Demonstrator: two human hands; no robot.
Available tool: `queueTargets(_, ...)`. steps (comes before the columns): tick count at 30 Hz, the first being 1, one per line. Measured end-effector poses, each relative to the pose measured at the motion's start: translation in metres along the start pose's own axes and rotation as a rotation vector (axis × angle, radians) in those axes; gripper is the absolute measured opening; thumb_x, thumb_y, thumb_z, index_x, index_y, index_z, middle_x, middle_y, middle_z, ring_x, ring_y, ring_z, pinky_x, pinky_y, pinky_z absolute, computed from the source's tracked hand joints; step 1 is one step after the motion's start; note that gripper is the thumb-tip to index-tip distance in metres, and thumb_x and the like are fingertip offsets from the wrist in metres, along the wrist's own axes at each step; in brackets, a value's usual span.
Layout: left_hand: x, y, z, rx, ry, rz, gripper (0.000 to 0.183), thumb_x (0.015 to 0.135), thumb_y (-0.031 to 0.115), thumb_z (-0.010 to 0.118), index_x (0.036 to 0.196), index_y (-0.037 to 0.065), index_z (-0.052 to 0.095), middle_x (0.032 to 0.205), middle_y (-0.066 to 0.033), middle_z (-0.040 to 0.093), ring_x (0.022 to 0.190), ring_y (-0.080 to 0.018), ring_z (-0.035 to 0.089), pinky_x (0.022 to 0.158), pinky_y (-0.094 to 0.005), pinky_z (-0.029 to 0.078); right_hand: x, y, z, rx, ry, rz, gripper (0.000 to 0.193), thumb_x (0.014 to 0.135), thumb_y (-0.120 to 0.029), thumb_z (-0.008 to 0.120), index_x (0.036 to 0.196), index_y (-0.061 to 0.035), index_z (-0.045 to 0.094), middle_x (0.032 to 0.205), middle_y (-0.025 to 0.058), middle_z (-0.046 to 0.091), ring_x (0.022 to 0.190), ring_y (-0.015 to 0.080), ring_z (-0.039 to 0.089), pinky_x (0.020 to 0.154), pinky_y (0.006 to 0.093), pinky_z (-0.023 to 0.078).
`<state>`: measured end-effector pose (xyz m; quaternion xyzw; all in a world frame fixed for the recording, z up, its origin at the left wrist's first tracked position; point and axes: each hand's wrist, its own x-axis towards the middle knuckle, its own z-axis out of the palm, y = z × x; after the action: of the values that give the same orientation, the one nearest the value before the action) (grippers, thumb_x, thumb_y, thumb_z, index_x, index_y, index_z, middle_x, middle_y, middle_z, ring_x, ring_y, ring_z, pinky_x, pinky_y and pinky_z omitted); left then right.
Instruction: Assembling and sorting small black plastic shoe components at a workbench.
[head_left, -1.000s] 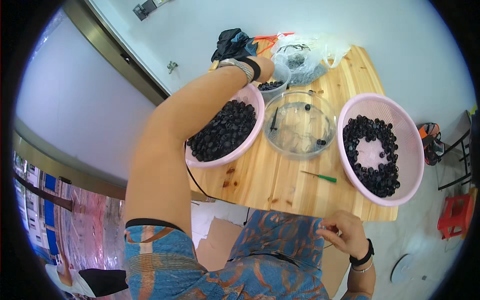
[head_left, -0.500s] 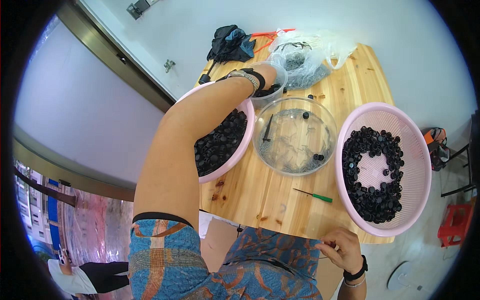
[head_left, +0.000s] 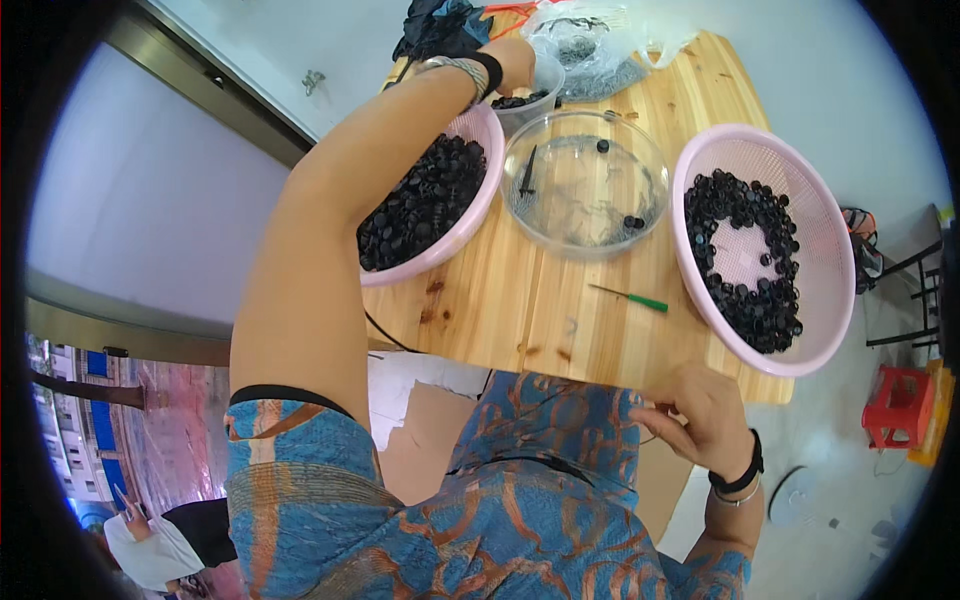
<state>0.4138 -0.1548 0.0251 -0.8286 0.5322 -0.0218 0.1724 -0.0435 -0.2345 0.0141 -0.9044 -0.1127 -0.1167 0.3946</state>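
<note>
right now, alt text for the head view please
A person's left hand is at a clear tub of black caps on a wooden table, the right hand near its front edge. Two pink baskets of black caps flank a clear round container and green-handled screwdriver.

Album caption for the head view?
Left hand at a clear tub, right hand near the wooden table, black parts in pink baskets.
</note>
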Motion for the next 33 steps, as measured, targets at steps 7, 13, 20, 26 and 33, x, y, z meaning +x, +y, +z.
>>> queueTargets(7, -0.105, 0.03, -0.065, -1.183, 0.36, -0.046, 0.024, 0.085, 0.016, 0.058, 0.102, -0.001, 0.059, 0.083, -0.0037, 0.061, 0.07, -0.0061, 0.057, 0.063, -0.0186, 0.049, 0.072, -0.037, 0.003, -0.334, 0.052, -0.043, 0.012, 0.073, -0.015, 0.063, 0.078, -0.0066, 0.055, 0.074, 0.0093, 0.056, 0.07, 0.0289, 0.056, 0.06, 0.0374, 0.045)
queueTargets(13, -0.266, 0.108, -0.117, -1.594, 0.28, 0.003, 0.023, 0.087, 0.02, 0.055, 0.099, 0.001, 0.055, 0.08, -0.0019, 0.057, 0.062, -0.0046, 0.051, 0.055, -0.0185, 0.043, 0.16, -0.008, 0.009, -0.52, -0.123, 0.066, 0.012, 0.072, -0.016, 0.058, 0.077, -0.0056, 0.059, 0.072, 0.0129, 0.061, 0.07, 0.0318, 0.059, 0.06, 0.041, 0.046)
queueTargets(20, -0.397, 0.156, -0.05, -2.16, -0.039, -0.162, 0.014, 0.076, -0.004, 0.057, 0.089, -0.001, 0.056, 0.077, -0.01, 0.06, 0.059, -0.0128, 0.058, 0.054, -0.0225, 0.048, 0.237, 0.012, 0.065, -0.83, -0.5, 0.306, 0.022, 0.071, -0.022, 0.064, 0.083, -0.004, 0.062, 0.075, 0.013, 0.063, 0.07, 0.0293, 0.06, 0.062, 0.0388, 0.046)
queueTargets(26, -0.423, 0.184, 0.025, -2.433, 0.008, -0.271, 0.015, 0.086, 0.012, 0.058, 0.097, 0.002, 0.057, 0.082, -0.0037, 0.061, 0.064, -0.0061, 0.056, 0.054, -0.0171, 0.044, 0.244, 0.03, 0.09, -0.711, -0.477, 0.42, 0.019, 0.07, -0.008, 0.057, 0.087, -0.0008, 0.063, 0.078, 0.0189, 0.063, 0.057, 0.0257, 0.062, 0.05, 0.0371, 0.049)
queueTargets(33, -0.41, 0.199, 0.045, -2.648, 0.115, -0.316, 0.013, 0.087, 0.012, 0.056, 0.098, 0.004, 0.056, 0.083, -0.006, 0.061, 0.065, -0.0089, 0.056, 0.057, -0.0199, 0.045, 0.245, 0.054, 0.075, -0.57, -0.382, 0.4, 0.015, 0.074, -0.009, 0.059, 0.086, -0.0015, 0.065, 0.069, 0.0147, 0.062, 0.055, 0.0194, 0.059, 0.047, 0.032, 0.047)
